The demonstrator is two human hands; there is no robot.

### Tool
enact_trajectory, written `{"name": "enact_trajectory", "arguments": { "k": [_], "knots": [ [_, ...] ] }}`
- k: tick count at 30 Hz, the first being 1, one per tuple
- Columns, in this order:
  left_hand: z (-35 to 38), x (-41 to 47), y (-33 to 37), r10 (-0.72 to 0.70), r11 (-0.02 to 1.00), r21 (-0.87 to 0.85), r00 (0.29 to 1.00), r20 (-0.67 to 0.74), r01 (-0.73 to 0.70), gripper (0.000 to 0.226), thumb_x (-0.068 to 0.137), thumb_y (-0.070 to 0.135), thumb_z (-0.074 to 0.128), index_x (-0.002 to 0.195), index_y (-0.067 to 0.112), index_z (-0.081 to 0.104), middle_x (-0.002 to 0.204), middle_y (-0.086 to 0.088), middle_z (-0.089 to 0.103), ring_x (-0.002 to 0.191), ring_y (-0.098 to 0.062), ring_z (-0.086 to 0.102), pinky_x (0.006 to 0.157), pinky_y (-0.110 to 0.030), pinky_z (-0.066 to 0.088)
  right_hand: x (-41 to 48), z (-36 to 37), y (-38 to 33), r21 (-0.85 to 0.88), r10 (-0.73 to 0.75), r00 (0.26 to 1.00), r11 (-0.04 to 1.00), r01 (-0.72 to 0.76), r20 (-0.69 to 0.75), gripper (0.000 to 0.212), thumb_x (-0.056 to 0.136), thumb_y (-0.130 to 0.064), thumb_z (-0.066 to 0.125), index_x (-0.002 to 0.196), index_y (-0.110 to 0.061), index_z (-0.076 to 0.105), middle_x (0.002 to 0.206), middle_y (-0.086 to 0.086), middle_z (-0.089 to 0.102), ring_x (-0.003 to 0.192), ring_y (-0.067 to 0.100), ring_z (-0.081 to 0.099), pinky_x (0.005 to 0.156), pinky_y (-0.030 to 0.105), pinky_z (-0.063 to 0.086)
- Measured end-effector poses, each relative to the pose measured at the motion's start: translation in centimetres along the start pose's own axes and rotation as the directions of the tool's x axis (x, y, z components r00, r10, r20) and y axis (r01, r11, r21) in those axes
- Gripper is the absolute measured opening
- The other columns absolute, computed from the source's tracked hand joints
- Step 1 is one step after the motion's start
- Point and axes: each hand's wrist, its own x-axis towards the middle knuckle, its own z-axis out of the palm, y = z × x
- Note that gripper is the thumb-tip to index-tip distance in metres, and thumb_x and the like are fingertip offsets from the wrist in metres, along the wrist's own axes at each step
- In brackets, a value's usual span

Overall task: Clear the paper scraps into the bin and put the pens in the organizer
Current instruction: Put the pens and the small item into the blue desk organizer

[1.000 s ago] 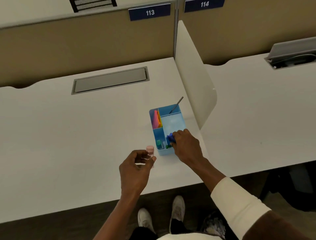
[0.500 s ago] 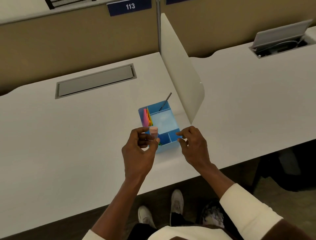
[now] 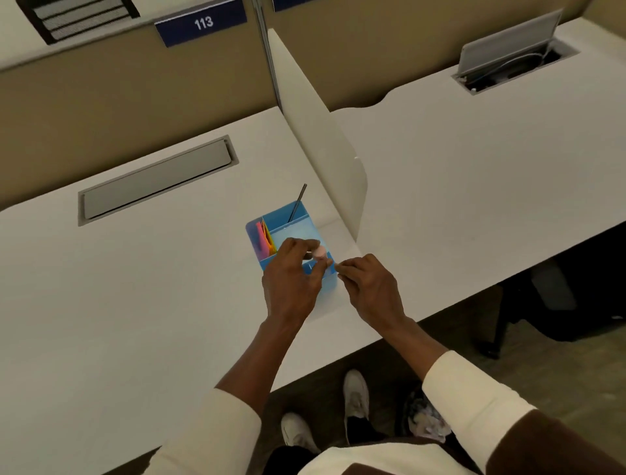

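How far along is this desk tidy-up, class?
Done: the desk shows no loose scraps, and a dark pen stands in the blue organizer. In hand: the left hand holds a pink-capped item over the organizer; the right hand steadies it. Left: dropping it in.

The one readable text is the white number "113" on a dark blue plate [image 3: 202, 24], fixed to the tan partition wall far beyond both hands and up to their left. A second blue plate [image 3: 288, 4] sits just right of the partition post, cut off by the top edge; its number cannot be read.
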Motion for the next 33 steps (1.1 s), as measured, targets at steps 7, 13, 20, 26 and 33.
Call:
{"name": "enact_trajectory", "arguments": {
  "k": [7, 13, 20, 26, 33],
  "knots": [
    [1.4, 0.4, -1.2, 0.022, 0.977, 0.214, 1.000, 0.006, -0.023, 0.024, 0.084, 0.031, 0.089, 0.100, 0.015, 0.079, 0.103, -0.002, 0.080, 0.104, -0.025, 0.067, 0.094, -0.044, 0.049, -0.4, 0.4, 0.3, 0.063, 0.015, 0.999, 0.998, -0.012, -0.049, 0.022, 0.091, -0.011, 0.078, 0.112, -0.003, 0.080, 0.099, 0.012, 0.080, 0.084, 0.026, 0.072, 0.072, 0.032, 0.061],
    [2.2, 0.5, -1.6, -0.004, 0.916, 0.399, 0.995, 0.096, -0.034, 0.029, 0.085, 0.031, 0.088, 0.106, 0.014, 0.076, 0.108, -0.005, 0.077, 0.114, -0.029, 0.060, 0.099, -0.049, 0.049, -0.6, 0.8, 0.7, 0.066, 0.018, 0.998, 0.998, -0.014, -0.061, 0.026, 0.091, -0.013, 0.078, 0.116, -0.004, 0.079, 0.100, 0.012, 0.080, 0.086, 0.026, 0.073, 0.074, 0.031, 0.061],
    [2.5, 0.8, -1.6, -0.019, 0.817, 0.572, 0.987, 0.162, -0.078, 0.030, 0.094, 0.040, 0.077, 0.111, 0.015, 0.082, 0.114, 0.000, 0.073, 0.123, -0.024, 0.050, 0.102, -0.039, 0.043, -0.6, 0.8, 0.9, 0.023, -0.023, 0.998, 0.999, 0.025, -0.059, 0.030, 0.091, -0.014, 0.079, 0.120, -0.007, 0.078, 0.096, 0.010, 0.080, 0.081, 0.024, 0.071, 0.065, 0.034, 0.063],
    [2.3, 0.3, -2.0, -0.020, 0.847, 0.528, 0.989, 0.144, -0.060, 0.025, 0.094, 0.033, 0.079, 0.108, 0.013, 0.084, 0.112, -0.001, 0.074, 0.122, -0.024, 0.052, 0.100, -0.039, 0.047, -0.8, 0.8, 1.0, 0.014, -0.039, 0.999, 0.999, 0.040, -0.026, 0.033, 0.092, -0.014, 0.078, 0.124, -0.007, 0.076, 0.098, 0.009, 0.080, 0.082, 0.024, 0.070, 0.068, 0.029, 0.059],
    [-0.5, -1.1, -2.4, -0.004, 0.909, 0.418, 1.000, 0.031, -0.010, 0.014, 0.089, 0.026, 0.084, 0.094, 0.014, 0.078, 0.097, -0.004, 0.078, 0.101, -0.026, 0.064, 0.089, -0.035, 0.041, -1.4, 0.6, 0.6, 0.042, 0.042, 0.998, 0.998, -0.044, 0.047, 0.042, 0.094, -0.016, 0.076, 0.135, -0.015, 0.069, 0.109, 0.003, 0.076, 0.094, 0.019, 0.070, 0.075, 0.019, 0.049]
  ]
}}
